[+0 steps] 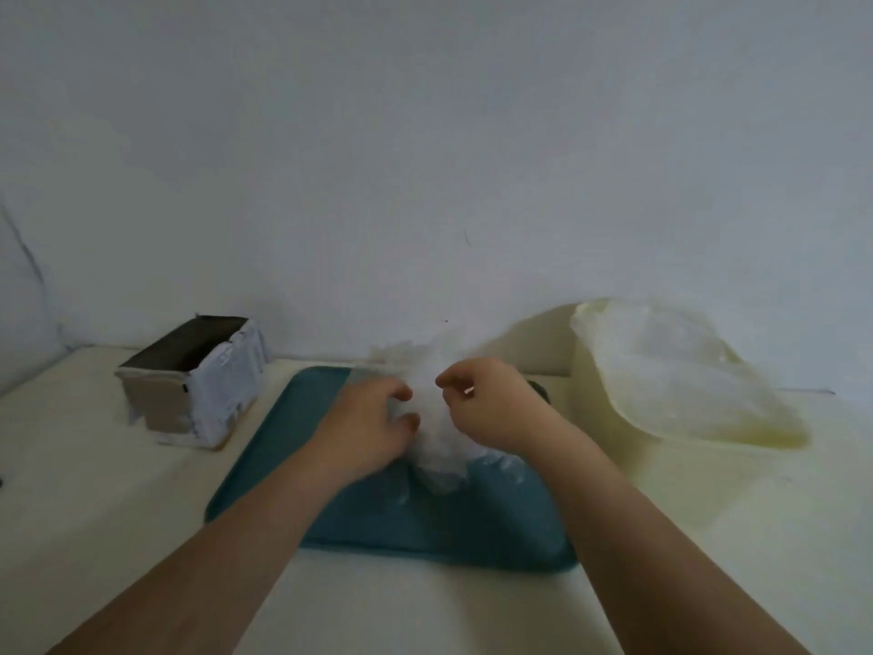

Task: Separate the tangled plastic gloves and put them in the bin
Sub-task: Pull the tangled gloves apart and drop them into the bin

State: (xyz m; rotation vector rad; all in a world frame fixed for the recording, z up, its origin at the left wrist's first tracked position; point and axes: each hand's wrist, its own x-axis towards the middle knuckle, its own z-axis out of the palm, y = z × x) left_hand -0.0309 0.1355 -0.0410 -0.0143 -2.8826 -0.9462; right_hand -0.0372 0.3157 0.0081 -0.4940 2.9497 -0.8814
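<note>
Gloves [439, 442] clumped over tray [293, 418], gripped by left hand [368, 418]; one layer pinched by right hand [491, 404]. Clump to be held low, one glove peeled off slowly, then dropped in bin [588, 371], likely the lined one at right

Atop tray [425, 527], gloves [437, 432]; box [189, 385] to left.

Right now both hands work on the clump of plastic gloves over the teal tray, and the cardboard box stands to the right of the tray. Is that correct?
One detail is wrong: the head view shows the cardboard box to the left of the teal tray, not the right. The rest holds: the left hand and right hand both work on the clump of plastic gloves over the tray.
</note>
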